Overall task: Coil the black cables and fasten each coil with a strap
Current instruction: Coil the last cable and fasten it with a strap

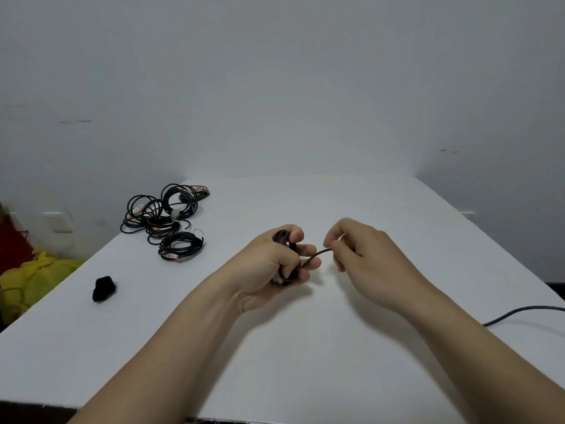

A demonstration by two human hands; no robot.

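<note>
My left hand [275,264] grips a small coil of black cable [282,238] above the middle of the white table [305,347]. The cable's free end [318,255] sticks out to the right, and my right hand [360,249] pinches its tip between thumb and fingers. Part of the coil is hidden inside my left fist. A small black strap [104,288] lies on the table at the left, apart from both hands.
Several coiled black cables [165,218] with white and red tags lie in a pile at the table's far left. A dark cord [526,313] runs in from the right edge. Yellow cloth [30,280] sits on the floor left of the table.
</note>
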